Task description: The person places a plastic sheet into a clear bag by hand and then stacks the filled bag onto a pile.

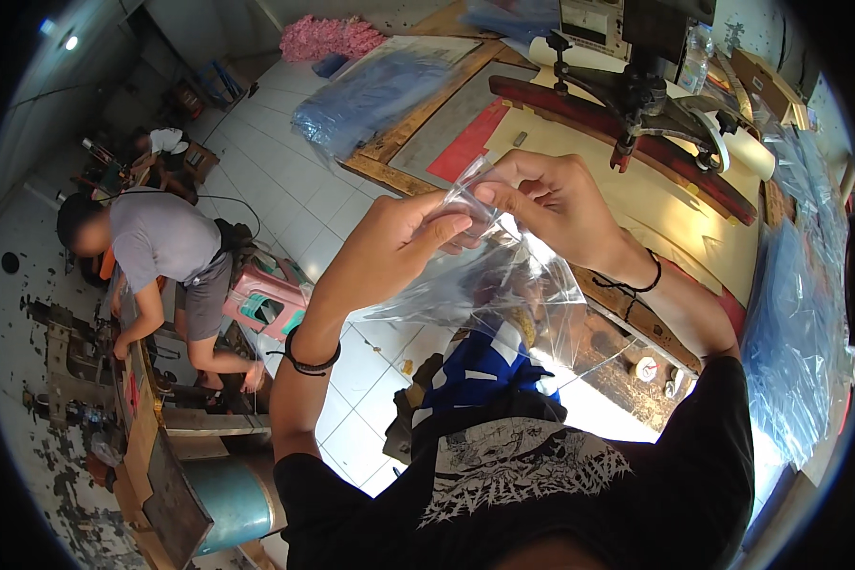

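A clear plastic sheet [465,285] hangs between my two hands, thin, creased and shiny with glare. My left hand [399,237] grips its upper edge, thumb laid over the bent fingers. Close beside it on the right, my right hand [560,204] pinches the same edge between thumb and fingertips. A small gathered part of the plastic sticks up between the hands. Whether the sheet is one layer or a bag, I cannot tell. Both hands are held up in front of me, near the corner of a work table [380,169].
On the table at right stands a black machine head [646,95] with a dark red bar [532,95]. Bluish plastic sheets [370,100] lie at the back, more plastic [788,332] at far right. A pink stool [266,299] and a bent-over co-worker [166,237] are at left.
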`<state>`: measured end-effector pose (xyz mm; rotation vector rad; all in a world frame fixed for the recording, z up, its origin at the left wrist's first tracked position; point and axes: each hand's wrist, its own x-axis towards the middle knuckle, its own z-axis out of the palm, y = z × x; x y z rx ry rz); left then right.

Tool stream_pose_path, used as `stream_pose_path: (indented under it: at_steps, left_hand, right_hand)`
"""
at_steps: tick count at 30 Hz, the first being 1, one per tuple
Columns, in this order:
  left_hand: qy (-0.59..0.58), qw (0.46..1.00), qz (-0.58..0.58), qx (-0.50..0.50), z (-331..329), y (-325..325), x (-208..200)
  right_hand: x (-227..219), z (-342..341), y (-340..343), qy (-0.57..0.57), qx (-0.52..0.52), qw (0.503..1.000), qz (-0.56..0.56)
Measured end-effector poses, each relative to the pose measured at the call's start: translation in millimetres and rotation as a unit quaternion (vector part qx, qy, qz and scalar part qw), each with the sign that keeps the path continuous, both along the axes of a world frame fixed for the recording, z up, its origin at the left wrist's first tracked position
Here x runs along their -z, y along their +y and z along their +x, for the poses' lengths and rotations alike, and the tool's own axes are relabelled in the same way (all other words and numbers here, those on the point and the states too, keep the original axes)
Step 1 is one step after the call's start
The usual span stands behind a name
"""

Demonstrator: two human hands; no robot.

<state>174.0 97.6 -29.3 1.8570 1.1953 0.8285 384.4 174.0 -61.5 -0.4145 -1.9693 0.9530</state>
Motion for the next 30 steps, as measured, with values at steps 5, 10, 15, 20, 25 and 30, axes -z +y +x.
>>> stream_pose_path:
  at_steps: [5, 10, 15, 20, 25, 30]
  left_hand:
    - [0.004, 1.0, 0.013, -0.005, -3, 2, 4]
    - [0.042, 0.997, 0.054, -0.039, -14, 2, -7]
    - [-0.066, 0.986, 0.084, -0.13, -57, -15, -30]
    - [-0.086, 0.961, 0.18, -0.192, -99, -27, -47]
    - [-0.145, 0.923, 0.242, -0.262, -124, -31, -38]
    - [-0.235, 0.901, 0.264, -0.251, -112, -30, -16]
  right_hand:
    - [-9, -4, -7, 0.006, 0.005, 0.997, -0.076]
    - [-5, 2, -4, -0.161, -0.044, 0.984, -0.066]
    - [-11, 3, 4, -0.194, -0.06, 0.979, 0.021]
    - [-36, 22, 14, -0.239, -0.038, 0.97, 0.03]
    - [-31, 38, 35, -0.129, 0.001, 0.99, -0.052]
    - [-25, 24, 32, 0.05, -0.052, 0.992, -0.104]
